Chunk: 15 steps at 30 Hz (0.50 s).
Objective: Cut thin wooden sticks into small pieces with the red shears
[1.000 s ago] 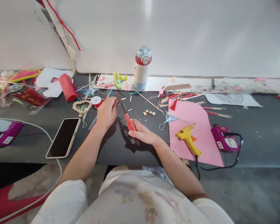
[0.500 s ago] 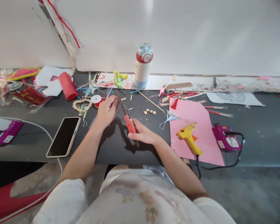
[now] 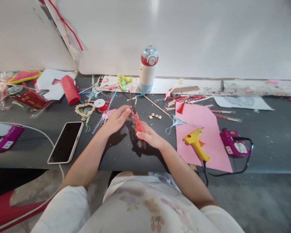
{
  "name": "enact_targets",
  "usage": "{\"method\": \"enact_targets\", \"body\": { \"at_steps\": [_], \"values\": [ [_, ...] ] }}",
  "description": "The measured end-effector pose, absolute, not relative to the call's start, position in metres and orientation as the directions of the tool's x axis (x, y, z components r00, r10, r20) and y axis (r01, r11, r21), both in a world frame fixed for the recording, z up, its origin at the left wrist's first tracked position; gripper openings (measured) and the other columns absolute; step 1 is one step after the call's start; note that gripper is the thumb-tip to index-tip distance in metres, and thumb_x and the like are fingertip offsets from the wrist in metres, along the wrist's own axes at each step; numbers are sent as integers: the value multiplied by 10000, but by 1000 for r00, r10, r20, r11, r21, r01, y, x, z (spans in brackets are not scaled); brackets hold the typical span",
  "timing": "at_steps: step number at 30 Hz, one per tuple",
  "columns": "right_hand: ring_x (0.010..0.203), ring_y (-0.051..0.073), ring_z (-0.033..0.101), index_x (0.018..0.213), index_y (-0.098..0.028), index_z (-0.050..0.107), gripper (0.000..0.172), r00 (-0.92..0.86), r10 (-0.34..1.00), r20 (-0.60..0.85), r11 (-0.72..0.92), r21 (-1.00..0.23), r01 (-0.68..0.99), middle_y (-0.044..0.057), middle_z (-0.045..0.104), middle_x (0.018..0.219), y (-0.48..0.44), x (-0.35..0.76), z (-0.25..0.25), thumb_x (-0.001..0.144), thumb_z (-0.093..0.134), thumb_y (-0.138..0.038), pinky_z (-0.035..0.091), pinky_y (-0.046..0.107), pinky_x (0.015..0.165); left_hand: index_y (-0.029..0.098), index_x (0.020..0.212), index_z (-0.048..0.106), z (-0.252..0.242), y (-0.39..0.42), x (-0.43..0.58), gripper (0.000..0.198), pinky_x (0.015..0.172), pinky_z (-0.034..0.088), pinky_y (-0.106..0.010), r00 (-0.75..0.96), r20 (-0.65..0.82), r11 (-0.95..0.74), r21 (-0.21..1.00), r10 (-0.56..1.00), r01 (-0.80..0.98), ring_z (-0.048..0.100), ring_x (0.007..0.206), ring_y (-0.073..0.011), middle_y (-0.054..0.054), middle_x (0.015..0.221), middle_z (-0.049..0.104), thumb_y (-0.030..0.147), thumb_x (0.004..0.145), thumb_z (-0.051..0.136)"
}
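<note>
One red-handled tool stands at a slant in the centre of the frame, grasped by its handle in the curled fingers of the right hand, its dark end pointing up the frame. Whether it is pliers or scissors I cannot tell. The left hand is just beside it, left of centre, fingers bent towards the tool; whether they pinch something small or are bare is hidden.

The step in hand looks like cutting or trimming a small piece. Little pale blocks lie right of centre on the desk, and a long thin stick slants just above them. I judge the next move calls for the left fingers to present a piece squarely to the dark end, tips well clear, while the right fingers squeeze the handle steadily. The glue gun rests on a pink sheet at the lower right, touched by neither hand.
</note>
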State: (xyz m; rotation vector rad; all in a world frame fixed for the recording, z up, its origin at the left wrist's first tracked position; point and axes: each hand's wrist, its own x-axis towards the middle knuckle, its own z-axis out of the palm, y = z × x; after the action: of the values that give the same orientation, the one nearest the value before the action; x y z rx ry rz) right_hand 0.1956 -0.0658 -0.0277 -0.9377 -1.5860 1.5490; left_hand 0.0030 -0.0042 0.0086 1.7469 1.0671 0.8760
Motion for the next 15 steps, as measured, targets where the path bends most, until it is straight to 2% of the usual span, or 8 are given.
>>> {"method": "enact_targets", "body": {
  "at_steps": [3, 5, 8, 12, 15],
  "values": [
    [972, 248, 541, 1164, -165, 480, 599, -459, 888, -17, -15, -1000, 9, 77, 555, 1011, -64, 196, -29, 807, 622, -625, 457, 461, 924, 138, 1117, 634, 7, -12, 11, 756, 925, 530, -409, 545, 59, -237, 935, 836, 264, 678, 1059, -279, -161, 1106, 717, 807, 824, 439],
    [980, 253, 543, 1191, -157, 477, 602, -472, 881, -5, 6, -1000, 20, 91, 552, 1042, -63, 196, -27, 820, 606, -612, 453, 483, 947, 135, 1148, 639, 5, -15, 14, 745, 957, 519, -421, 590, 54, -238, 941, 805, 238, 670, 1096, -290, -170, 1153, 710, 785, 813, 496],
    [1005, 256, 543, 1260, -158, 466, 599, -486, 873, 38, 55, -998, 21, 94, 551, 1060, -63, 196, -25, 847, 580, -577, 451, 501, 977, 139, 1177, 634, 3, -16, 17, 721, 912, 538, -401, 593, 41, -210, 953, 804, 218, 686, 1050, -275, -160, 1159, 712, 746, 791, 577],
    [1038, 262, 555, 1286, -175, 482, 564, -500, 865, 52, 67, -998, 14, 94, 568, 1073, -64, 196, -23, 872, 567, -549, 454, 523, 1010, 142, 1097, 658, 3, -17, 18, 667, 807, 558, -356, 549, 1, -158, 958, 836, 239, 702, 920, -239, -118, 1021, 740, 720, 767, 619],
    [1209, 297, 510, 1288, -165, 498, 581, -508, 859, 66, 78, -997, 3, 134, 558, 1214, -65, 196, -24, 871, 568, -564, 397, 540, 1094, 139, 1044, 666, 2, -19, 19, 623, 742, 550, -321, 527, 7, -158, 957, 850, 243, 694, 843, -208, -98, 945, 741, 697, 770, 625]
  ]
}}
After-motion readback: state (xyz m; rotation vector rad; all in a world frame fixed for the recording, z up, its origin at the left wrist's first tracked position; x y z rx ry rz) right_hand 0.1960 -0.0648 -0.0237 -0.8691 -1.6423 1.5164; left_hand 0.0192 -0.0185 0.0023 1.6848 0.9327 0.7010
